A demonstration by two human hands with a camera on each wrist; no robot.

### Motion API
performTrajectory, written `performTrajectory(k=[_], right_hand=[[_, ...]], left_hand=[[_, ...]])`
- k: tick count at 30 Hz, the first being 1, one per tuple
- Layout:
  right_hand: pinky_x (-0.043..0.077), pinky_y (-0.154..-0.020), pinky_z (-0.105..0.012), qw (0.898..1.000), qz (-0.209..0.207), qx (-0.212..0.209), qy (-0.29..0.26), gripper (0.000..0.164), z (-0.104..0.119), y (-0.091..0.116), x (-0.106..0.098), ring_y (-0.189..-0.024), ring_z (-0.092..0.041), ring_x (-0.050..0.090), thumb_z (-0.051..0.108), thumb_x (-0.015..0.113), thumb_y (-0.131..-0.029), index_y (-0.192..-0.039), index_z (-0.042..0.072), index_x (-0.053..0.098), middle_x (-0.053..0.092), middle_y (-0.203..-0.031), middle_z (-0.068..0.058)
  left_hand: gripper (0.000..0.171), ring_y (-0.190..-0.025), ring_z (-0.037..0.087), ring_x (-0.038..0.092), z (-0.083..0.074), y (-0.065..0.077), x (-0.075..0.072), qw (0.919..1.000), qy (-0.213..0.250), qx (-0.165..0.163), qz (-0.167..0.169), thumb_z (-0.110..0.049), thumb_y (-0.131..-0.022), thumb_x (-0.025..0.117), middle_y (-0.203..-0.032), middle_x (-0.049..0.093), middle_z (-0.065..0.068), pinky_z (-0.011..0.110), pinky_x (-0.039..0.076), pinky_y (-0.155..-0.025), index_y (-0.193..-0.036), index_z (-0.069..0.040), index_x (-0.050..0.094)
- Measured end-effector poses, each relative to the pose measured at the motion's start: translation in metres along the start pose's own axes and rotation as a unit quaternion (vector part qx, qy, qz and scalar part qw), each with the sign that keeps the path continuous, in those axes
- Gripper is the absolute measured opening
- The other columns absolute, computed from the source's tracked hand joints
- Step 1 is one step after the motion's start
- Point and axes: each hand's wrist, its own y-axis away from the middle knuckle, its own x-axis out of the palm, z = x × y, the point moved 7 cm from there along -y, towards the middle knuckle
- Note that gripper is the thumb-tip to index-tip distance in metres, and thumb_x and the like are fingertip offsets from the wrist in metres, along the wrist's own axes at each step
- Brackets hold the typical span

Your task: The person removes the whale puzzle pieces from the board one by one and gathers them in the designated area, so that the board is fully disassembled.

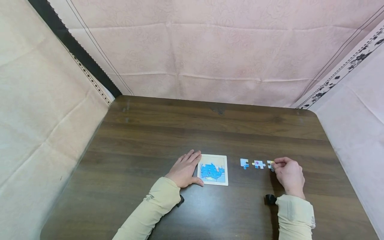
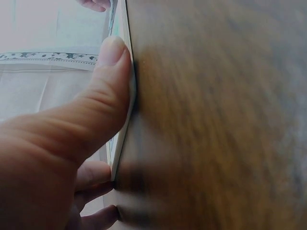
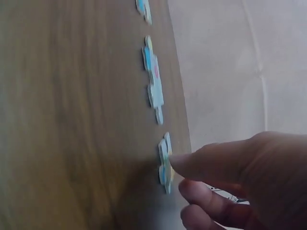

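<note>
A square puzzle board (image 1: 212, 184) with a pale border and a blue animal picture lies on the table. Against its left side rests my left hand (image 1: 185, 169), fingers stretched out, with the thumb at the near left corner and the index finger by the upper left. In the left wrist view the thumb (image 2: 103, 91) lies along the board's edge. My right hand (image 1: 289, 176) pinches the rightmost puzzle piece (image 1: 270, 164) at its right side, fingers curled. The right wrist view shows the thumb tip on this piece (image 3: 164, 165).
Two more puzzle pieces lie in a row left of the right hand: a middle piece (image 1: 258, 164) with a pink mark and a left piece (image 1: 244, 163). They sit on a dark wooden table (image 1: 150, 133). Pale cloth (image 1: 210, 50) hangs behind and on both sides.
</note>
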Motion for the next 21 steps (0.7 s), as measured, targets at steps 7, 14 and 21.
performTrajectory(k=[7, 14, 21], right_hand=[[0.042, -0.062, -0.041, 0.998, -0.057, -0.03, -0.025, 0.024, 0.021, 0.009, -0.003, -0.082, -0.027, 0.061, 0.029, 0.06, -0.096, -0.106, 0.01, 0.069, 0.068, -0.091, -0.008], [0.046, -0.061, -0.036, 0.988, -0.049, -0.142, -0.039, 0.02, 0.076, 0.028, 0.02, -0.073, -0.021, 0.06, 0.026, 0.063, -0.095, -0.102, 0.009, 0.07, 0.067, -0.085, -0.006], [0.049, -0.061, -0.034, 0.973, 0.027, -0.227, -0.004, 0.017, 0.128, 0.059, 0.068, -0.074, -0.021, 0.054, 0.022, 0.068, -0.092, -0.103, 0.009, 0.068, 0.061, -0.088, -0.005]], left_hand=[[0.105, -0.148, 0.024, 0.012, 0.001, 0.0, 0.0, 1.0, 0.005, 0.005, -0.002, -0.067, -0.076, 0.066, -0.161, 0.019, 0.002, 0.044, 0.019, -0.117, -0.155, -0.011, 0.025], [0.106, -0.148, 0.024, 0.012, 0.001, 0.0, 0.0, 1.0, 0.005, 0.002, -0.002, -0.067, -0.076, 0.066, -0.161, 0.019, 0.002, 0.044, 0.018, -0.117, -0.155, -0.011, 0.025], [0.106, -0.148, 0.024, 0.012, 0.0, 0.0, -0.001, 0.9999, 0.011, 0.0, -0.002, -0.066, -0.075, 0.068, -0.161, 0.02, 0.002, 0.044, 0.018, -0.117, -0.154, -0.011, 0.026]])
